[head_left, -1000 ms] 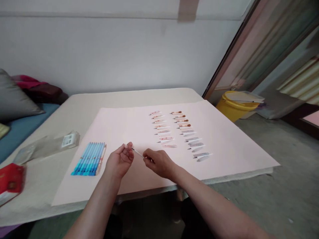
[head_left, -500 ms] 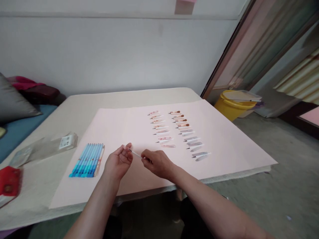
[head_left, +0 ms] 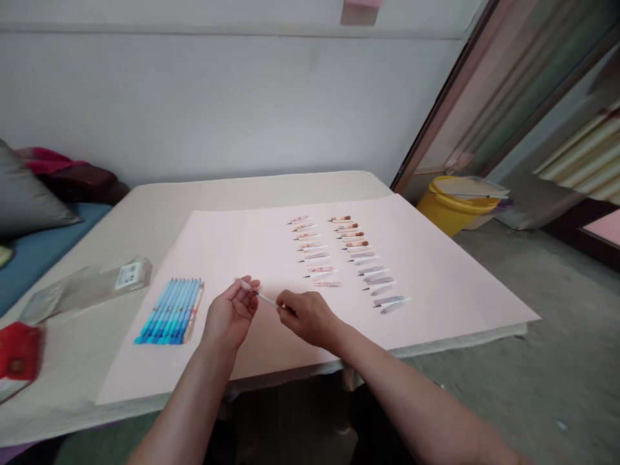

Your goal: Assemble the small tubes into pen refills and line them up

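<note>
Over the front of the pink sheet (head_left: 232,239), my left hand (head_left: 231,318) is turned palm up. Its fingertips pinch a small pale pen piece (head_left: 245,285). From that piece a thin white pen refill (head_left: 267,299) runs to my right hand (head_left: 309,318), whose thumb and fingers close on the refill's other end. Left of my hands lie several blue pens (head_left: 169,313) side by side, with a beige one (head_left: 194,311) at their right edge. Beyond my right hand, pen barrels (head_left: 328,284) and black-tipped refills lie in two columns, some barrels pinkish, others brown-ended or grey.
A clear plastic bag (head_left: 97,287) with a white label and a red object (head_left: 19,352) lie at the left of the table. A grey cushion (head_left: 29,194) rests on blue fabric behind them. A yellow bucket (head_left: 443,210) stands on the floor at right.
More of the pale pen piece shows at my left fingertips. Both hands have shifted very slightly right. The laid-out pens and parts have stayed put.
</note>
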Tool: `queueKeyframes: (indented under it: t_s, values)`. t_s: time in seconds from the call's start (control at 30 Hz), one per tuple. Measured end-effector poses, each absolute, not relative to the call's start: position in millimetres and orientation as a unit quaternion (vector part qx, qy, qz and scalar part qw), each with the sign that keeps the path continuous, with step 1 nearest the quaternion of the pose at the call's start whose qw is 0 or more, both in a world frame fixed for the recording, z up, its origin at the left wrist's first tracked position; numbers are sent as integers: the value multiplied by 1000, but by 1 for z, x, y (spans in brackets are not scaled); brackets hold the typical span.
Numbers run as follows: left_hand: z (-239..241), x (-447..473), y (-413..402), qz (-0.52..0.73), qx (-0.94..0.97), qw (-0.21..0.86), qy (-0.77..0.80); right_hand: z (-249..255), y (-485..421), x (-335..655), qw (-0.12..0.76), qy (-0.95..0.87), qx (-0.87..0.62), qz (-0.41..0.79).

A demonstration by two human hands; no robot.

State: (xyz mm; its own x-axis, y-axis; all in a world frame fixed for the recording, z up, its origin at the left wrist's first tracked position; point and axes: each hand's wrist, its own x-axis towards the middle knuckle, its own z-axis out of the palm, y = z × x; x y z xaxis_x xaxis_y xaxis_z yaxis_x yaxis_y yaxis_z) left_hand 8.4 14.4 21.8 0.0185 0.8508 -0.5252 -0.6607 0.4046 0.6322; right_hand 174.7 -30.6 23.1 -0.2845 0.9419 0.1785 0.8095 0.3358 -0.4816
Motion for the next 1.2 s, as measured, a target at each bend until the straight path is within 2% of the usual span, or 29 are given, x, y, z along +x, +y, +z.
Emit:
queueKeyframes:
  t_s: [0.33, 0.5, 0.63, 0.8, 1.0, 1.2]
  values:
    - [19, 10, 12, 550, 227, 654, 468, 18, -32, 174, 221, -788, -561, 126]
    - [23, 16, 7, 523, 270, 646, 487, 19, -33, 170, 209, -792, -557, 136]
    - [25, 26, -1, 486, 309, 662, 480, 19, -32, 166, 231, -766, -581, 153]
    - [25, 34, -8, 471, 355, 653, 476, 15, -26, 168, 288, -692, -614, 247]
    - [27, 32, -8, 470, 389, 640, 467, 13, -23, 171, 377, -630, -561, 382]
    - [28, 30, -6, 475, 375, 649, 461, 13, -23, 169, 430, -583, -536, 433]
